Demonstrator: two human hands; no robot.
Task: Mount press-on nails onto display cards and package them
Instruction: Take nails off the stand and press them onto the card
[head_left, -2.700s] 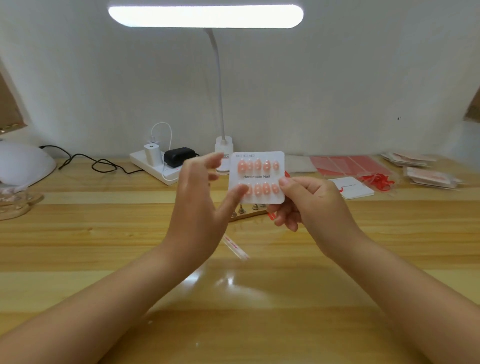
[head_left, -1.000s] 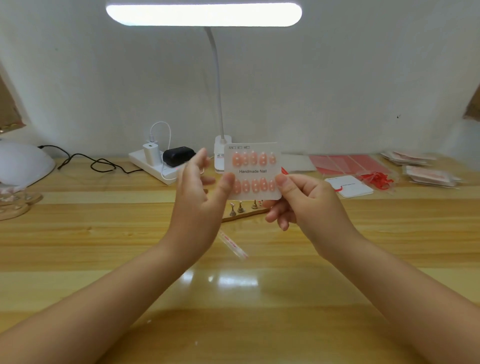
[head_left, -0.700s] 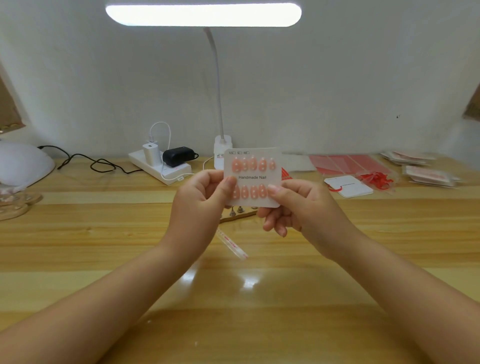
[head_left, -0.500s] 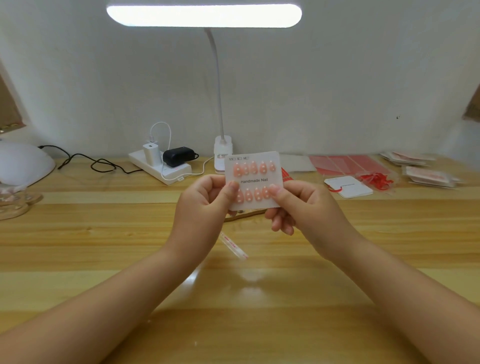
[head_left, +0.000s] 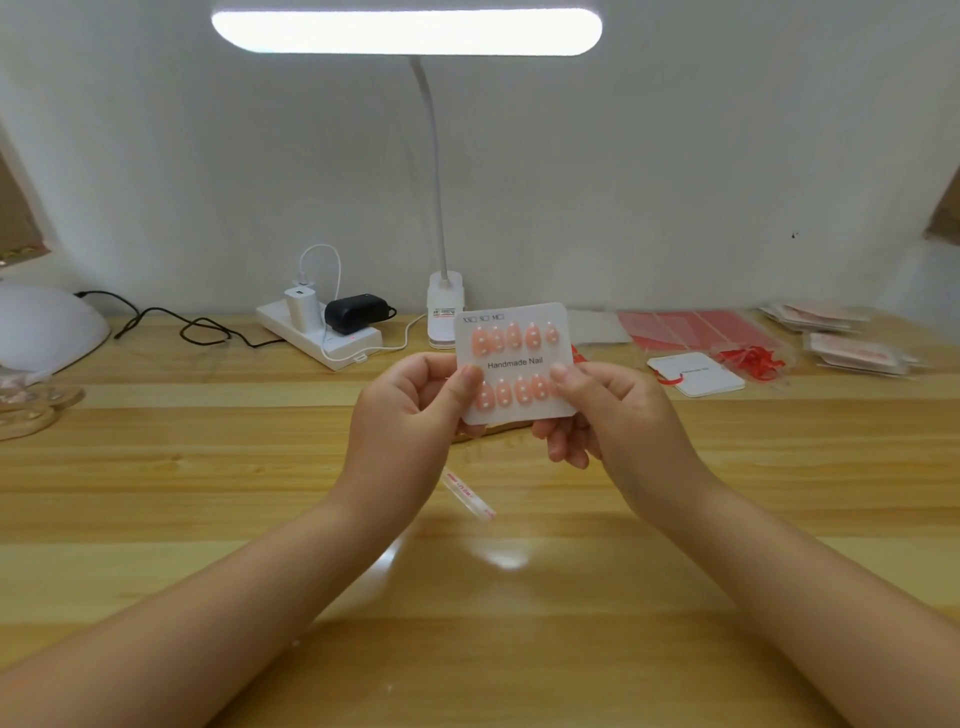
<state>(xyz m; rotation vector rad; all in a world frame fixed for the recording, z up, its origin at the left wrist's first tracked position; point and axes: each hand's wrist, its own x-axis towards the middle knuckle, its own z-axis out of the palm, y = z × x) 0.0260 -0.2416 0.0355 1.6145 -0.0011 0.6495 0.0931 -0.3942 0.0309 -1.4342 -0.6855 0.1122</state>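
A white display card (head_left: 515, 364) printed "Handmade Nail" carries two rows of pink press-on nails and is held upright above the wooden table (head_left: 208, 493). My left hand (head_left: 410, 415) pinches its left edge, thumb on the front. My right hand (head_left: 608, 415) pinches its right edge, thumb over the lower row's last nail. A clear strip with red print (head_left: 467, 492) hangs below my left hand, its upper end hidden behind that hand. A wooden nail stand is mostly hidden behind the card and hands.
A desk lamp (head_left: 441, 322) stands behind the card, beside a power strip (head_left: 322, 338) with chargers and cables. A white dome device (head_left: 47, 327) sits at far left. At right lie a white tag card (head_left: 696, 374), red sheets (head_left: 696, 327), red strings (head_left: 753, 361) and packaged sets (head_left: 852, 353).
My left hand, first spread open beside the card, closed its fingers and now pinches the card's left edge. The card came down slightly and sits lower between both hands.
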